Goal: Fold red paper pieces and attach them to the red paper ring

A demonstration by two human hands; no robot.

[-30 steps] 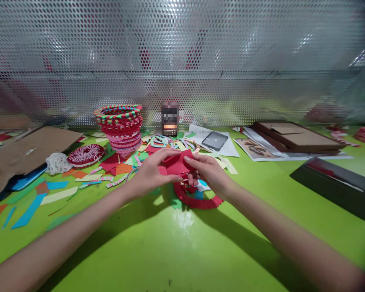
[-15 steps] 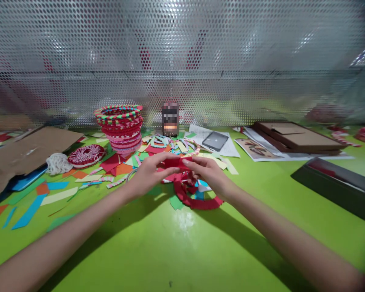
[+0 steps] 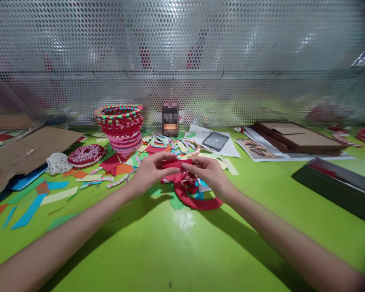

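Note:
Between both hands is a small red paper strip (image 3: 173, 164), raised a little over the green table. My left hand (image 3: 150, 170) pinches its left end between thumb and fingers. At the other end, my right hand (image 3: 207, 172) has thumb and forefinger closed on the strip, its lower fingers curled under. Just below the hands lies a red ring with a ruffled edge (image 3: 200, 203), partly covered by my right hand. Blue and green paper pieces (image 3: 177, 202) show inside and beside this ring.
Left of centre rises a stack of striped rings (image 3: 121, 129). Coloured paper strips (image 3: 61, 196), white cord (image 3: 58, 163) and a red-and-white disc (image 3: 86, 155) lie on the left. A tablet (image 3: 215, 140), brown boards (image 3: 298, 138) and a dark box (image 3: 337, 186) are to the right.
The red strip has tilted slightly, showing more of its face, and the fingers have shifted a little on it. Both hands stay nearly in the same place.

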